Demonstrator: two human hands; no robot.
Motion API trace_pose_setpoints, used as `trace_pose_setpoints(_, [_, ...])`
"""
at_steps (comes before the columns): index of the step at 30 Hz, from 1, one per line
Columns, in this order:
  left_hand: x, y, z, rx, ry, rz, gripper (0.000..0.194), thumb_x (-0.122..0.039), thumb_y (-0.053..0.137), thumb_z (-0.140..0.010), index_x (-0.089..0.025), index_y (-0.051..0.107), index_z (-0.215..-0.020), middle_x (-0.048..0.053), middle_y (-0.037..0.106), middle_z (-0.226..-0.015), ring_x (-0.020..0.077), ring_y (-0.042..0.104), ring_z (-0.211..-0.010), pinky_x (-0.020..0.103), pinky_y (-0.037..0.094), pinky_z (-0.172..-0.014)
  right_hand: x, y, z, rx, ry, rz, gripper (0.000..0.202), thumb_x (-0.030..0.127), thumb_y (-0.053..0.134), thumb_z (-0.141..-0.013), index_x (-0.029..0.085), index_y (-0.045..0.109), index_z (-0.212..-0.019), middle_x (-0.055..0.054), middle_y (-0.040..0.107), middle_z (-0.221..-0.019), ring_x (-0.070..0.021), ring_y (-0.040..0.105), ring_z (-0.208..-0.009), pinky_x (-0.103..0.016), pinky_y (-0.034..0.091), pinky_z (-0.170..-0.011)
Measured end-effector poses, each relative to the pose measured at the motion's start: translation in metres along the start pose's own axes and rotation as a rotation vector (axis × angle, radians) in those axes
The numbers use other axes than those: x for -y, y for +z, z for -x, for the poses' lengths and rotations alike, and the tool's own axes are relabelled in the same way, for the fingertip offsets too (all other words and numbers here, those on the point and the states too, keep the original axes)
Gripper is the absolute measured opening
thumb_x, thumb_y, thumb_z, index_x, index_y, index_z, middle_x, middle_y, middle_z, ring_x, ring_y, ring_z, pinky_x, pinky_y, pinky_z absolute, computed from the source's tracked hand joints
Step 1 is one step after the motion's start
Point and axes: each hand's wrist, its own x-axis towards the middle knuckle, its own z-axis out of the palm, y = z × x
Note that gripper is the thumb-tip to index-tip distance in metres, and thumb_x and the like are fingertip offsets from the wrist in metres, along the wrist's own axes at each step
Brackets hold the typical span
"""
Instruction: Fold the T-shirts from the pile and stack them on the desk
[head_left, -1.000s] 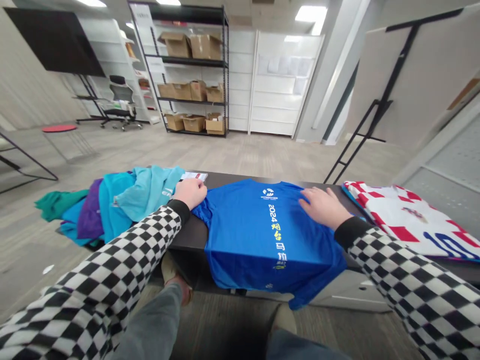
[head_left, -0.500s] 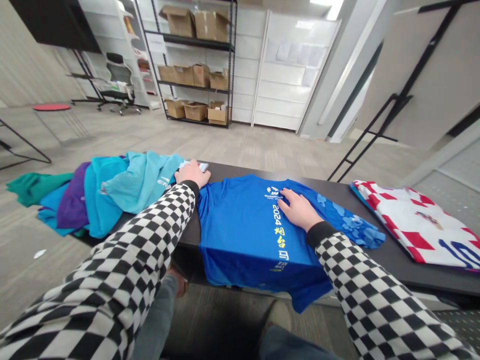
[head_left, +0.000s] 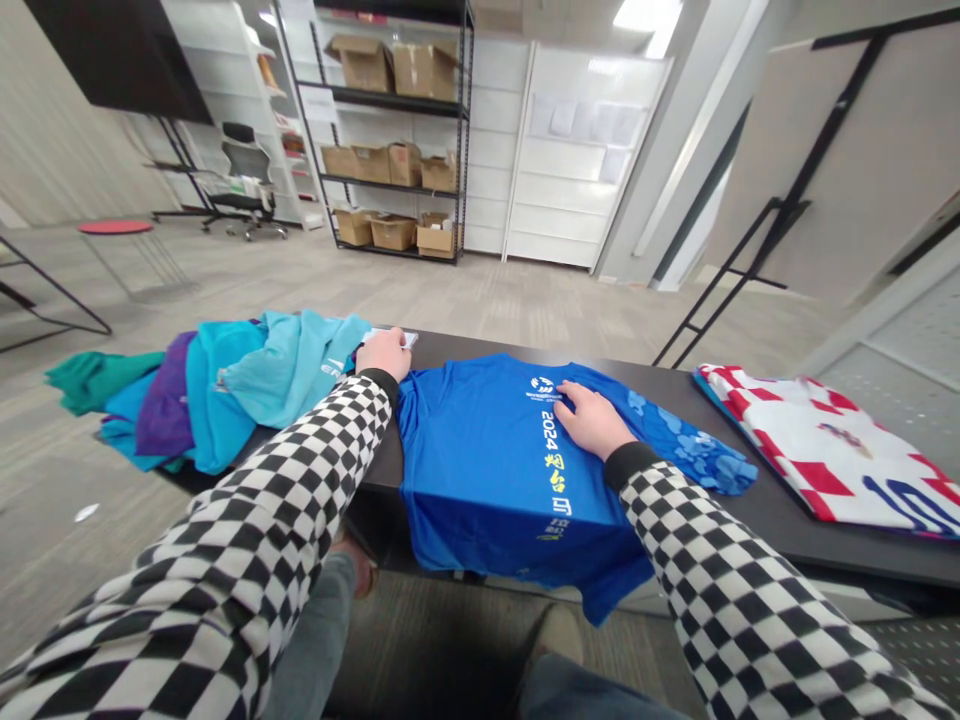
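A blue printed T-shirt (head_left: pixel 480 440) lies spread over the dark table, its lower part hanging off the near edge. My right hand (head_left: pixel 592 420) rests on the shirt's chest beside the white lettering, fingers apart. At the shirt's far left corner, my left hand (head_left: pixel 384 354) has its fingers curled over a flat whitish object (head_left: pixel 409 339), whose kind I cannot make out; most of it is hidden. Left of that hand is a loose heap of clothes, with a light-blue garment (head_left: pixel 289 370) on top and a purple one (head_left: pixel 165 400) and a green one (head_left: pixel 101 380) beside it.
A folded red-and-white checked jersey (head_left: pixel 825 440) lies on the right end of the dark table (head_left: pixel 645 378). Beyond stand a shelf rack (head_left: pixel 390 100) with cardboard boxes, an office chair (head_left: pixel 244 165), a red-topped stool (head_left: pixel 116 228) and a board on a black stand (head_left: pixel 795 200).
The fingers of my left hand have curled in more, over the whitish object. My right hand stays on the shirt. The view has shifted slightly.
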Motion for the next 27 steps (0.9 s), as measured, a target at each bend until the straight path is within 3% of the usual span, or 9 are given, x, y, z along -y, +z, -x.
trace_pose_setpoints(6, [-0.003, 0.005, -0.006, 0.007, 0.074, -0.041, 0.037, -0.029, 0.051, -0.106, -0.019, 0.083, -0.122, 0.02, 0.078, -0.138, 0.0372, 0.07, -0.128, 0.045, 0.054, -0.107, 0.0, 0.0, 0.0, 0.002, -0.002, 0.002, 0.053, 0.036, 0.051, -0.114, 0.016, 0.069, -0.159, -0.018, 0.062, -0.174, -0.0342, 0.055, -0.165, -0.055, 0.037, -0.141])
trace_pose_setpoints(14, [-0.003, 0.011, -0.01, -0.022, 0.083, -0.055, 0.045, -0.032, 0.047, -0.107, -0.015, 0.083, -0.129, 0.024, 0.078, -0.139, 0.0388, 0.071, -0.129, 0.047, 0.051, -0.109, -0.001, 0.001, 0.0, -0.015, 0.002, 0.004, 0.051, 0.037, 0.052, -0.114, 0.019, 0.07, -0.159, -0.015, 0.063, -0.173, -0.034, 0.055, -0.165, -0.056, 0.038, -0.14])
trace_pose_setpoints(19, [-0.004, 0.01, -0.012, -0.002, 0.074, -0.037, 0.039, -0.037, 0.058, -0.103, -0.015, 0.084, -0.122, 0.024, 0.081, -0.131, 0.0396, 0.074, -0.122, 0.047, 0.055, -0.105, -0.002, 0.002, -0.001, -0.028, -0.014, 0.004, 0.051, 0.036, 0.053, -0.114, 0.016, 0.071, -0.157, -0.016, 0.065, -0.171, -0.0336, 0.057, -0.163, -0.053, 0.04, -0.14])
trace_pose_setpoints(23, [-0.007, 0.002, -0.002, 0.034, 0.09, 0.011, 0.03, -0.041, 0.066, -0.097, -0.02, 0.085, -0.108, 0.019, 0.084, -0.12, 0.039, 0.076, -0.117, 0.046, 0.058, -0.102, -0.003, 0.003, -0.002, -0.042, -0.016, -0.005, 0.05, 0.035, 0.055, -0.113, 0.015, 0.073, -0.155, -0.017, 0.067, -0.169, -0.0344, 0.06, -0.161, -0.053, 0.041, -0.14])
trace_pose_setpoints(27, [0.003, -0.007, 0.022, 0.057, 0.167, 0.031, 0.023, -0.041, 0.069, -0.095, -0.023, 0.083, -0.09, 0.015, 0.085, -0.109, 0.038, 0.078, -0.109, 0.046, 0.06, -0.097, -0.004, 0.004, -0.002, -0.05, -0.022, -0.012, 0.049, 0.034, 0.056, -0.113, 0.015, 0.074, -0.154, -0.017, 0.068, -0.168, -0.0355, 0.061, -0.16, -0.054, 0.041, -0.139])
